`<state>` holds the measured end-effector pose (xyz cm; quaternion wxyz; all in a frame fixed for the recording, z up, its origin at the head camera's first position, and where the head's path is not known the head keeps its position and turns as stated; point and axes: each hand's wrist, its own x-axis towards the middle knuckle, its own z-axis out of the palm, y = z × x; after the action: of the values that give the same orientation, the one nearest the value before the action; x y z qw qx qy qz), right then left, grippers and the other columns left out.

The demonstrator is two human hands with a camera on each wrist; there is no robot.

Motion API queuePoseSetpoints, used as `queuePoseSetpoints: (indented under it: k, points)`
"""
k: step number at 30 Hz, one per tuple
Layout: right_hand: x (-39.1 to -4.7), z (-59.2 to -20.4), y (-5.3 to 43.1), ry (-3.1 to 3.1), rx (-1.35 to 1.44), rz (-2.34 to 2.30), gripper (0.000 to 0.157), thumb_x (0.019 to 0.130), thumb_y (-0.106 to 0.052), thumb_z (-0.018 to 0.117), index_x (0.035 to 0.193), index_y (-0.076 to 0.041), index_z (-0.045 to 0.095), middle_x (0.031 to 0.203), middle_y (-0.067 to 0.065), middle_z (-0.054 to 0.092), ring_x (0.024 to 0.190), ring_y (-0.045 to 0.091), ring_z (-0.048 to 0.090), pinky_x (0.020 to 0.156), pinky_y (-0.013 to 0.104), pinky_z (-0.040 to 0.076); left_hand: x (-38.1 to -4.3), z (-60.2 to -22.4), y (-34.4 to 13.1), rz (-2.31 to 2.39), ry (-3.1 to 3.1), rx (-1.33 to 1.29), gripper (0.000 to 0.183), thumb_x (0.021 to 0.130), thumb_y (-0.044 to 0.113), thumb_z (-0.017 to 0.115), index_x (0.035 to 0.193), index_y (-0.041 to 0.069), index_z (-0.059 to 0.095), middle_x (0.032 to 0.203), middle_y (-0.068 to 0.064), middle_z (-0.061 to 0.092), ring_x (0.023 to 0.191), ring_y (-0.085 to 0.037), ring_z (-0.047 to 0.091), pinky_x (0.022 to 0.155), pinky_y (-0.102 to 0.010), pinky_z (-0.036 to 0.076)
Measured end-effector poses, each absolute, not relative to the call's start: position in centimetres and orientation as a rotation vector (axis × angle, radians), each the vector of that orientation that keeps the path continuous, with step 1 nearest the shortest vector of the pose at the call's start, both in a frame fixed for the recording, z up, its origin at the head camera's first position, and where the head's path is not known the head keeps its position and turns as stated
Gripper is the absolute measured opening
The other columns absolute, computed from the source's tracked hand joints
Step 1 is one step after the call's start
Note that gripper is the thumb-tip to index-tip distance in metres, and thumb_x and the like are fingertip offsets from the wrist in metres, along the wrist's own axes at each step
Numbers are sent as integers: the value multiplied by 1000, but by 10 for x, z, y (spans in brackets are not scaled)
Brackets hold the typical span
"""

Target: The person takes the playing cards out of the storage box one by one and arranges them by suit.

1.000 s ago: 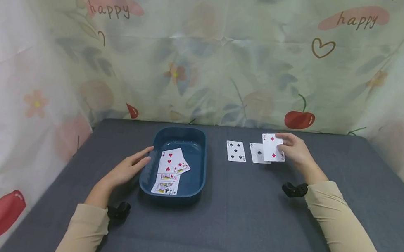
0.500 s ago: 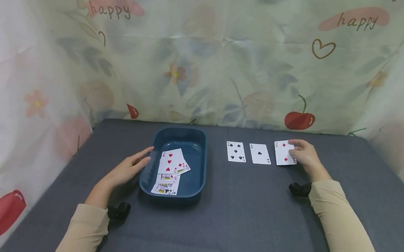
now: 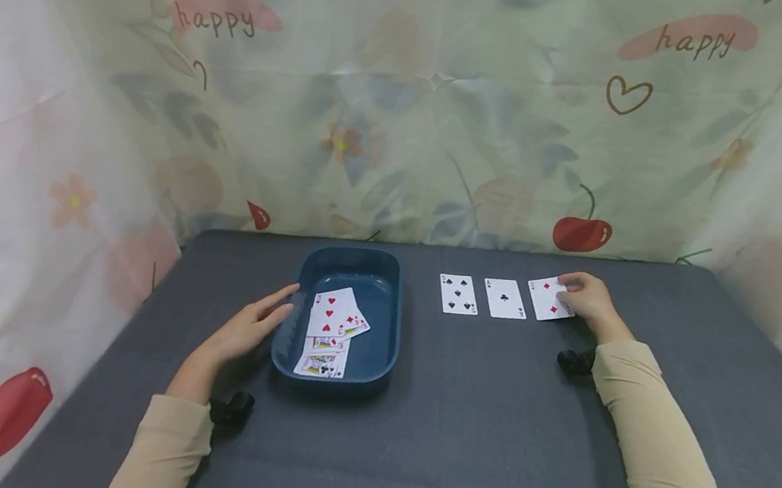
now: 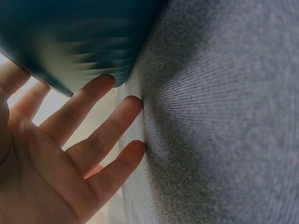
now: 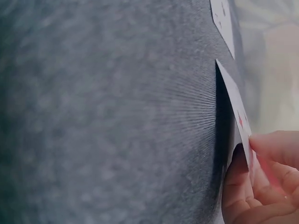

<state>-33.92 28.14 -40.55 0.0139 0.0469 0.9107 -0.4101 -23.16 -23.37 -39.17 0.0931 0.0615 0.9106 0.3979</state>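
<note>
The two of diamonds (image 3: 546, 297) is pinched by its right edge between the thumb and fingers of my right hand (image 3: 594, 306). In the right wrist view the playing card (image 5: 233, 100) leans just off the cloth, its held edge higher. Left of it lie the ace of clubs (image 3: 504, 299) and the five of spades (image 3: 458, 295), face up in a row. My left hand (image 3: 240, 337) rests at the left side of the blue tray (image 3: 378, 355); in the left wrist view its fingers (image 4: 105, 140) are spread and nearly straight, holding nothing.
Inside the tray is an overlapping pile of face-up cards, a three of hearts (image 3: 330, 312) on top and court cards (image 3: 322, 362) below. Grey cloth (image 3: 455, 444) covers the table. A patterned curtain (image 3: 427, 119) hangs behind and at the sides.
My right hand has carried the two of diamonds rightward from over the ace of clubs and lowered it at the row's right end. The left hand and tray have stayed put.
</note>
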Motion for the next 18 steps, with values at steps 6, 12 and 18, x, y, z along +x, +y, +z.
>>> queuePoseSetpoints:
  k: [6,12,18]
  points:
    - [-340,-407,282,2908,131,-1180,39,88,-8,52,122,11,48,118,36,50,103,40,51,68,25,42,-232,-392,-234,1190,2701,179,55,99,46,37,149,29,22,156,-13,20,141,-39,26,110,-61,24]
    - [-339,-405,280,2971,167,-1094,37,87,-9,52,118,11,50,115,35,53,102,42,52,77,40,46,-231,-393,-235,1205,2697,191,55,98,45,37,149,28,22,156,-13,20,140,-39,26,110,-60,24]
    - [-336,-399,277,2971,182,-1091,38,90,-12,51,120,11,50,115,34,52,105,43,51,88,51,44,-231,-393,-234,1205,2700,188,55,99,45,38,149,28,23,156,-13,21,140,-39,27,110,-60,25]
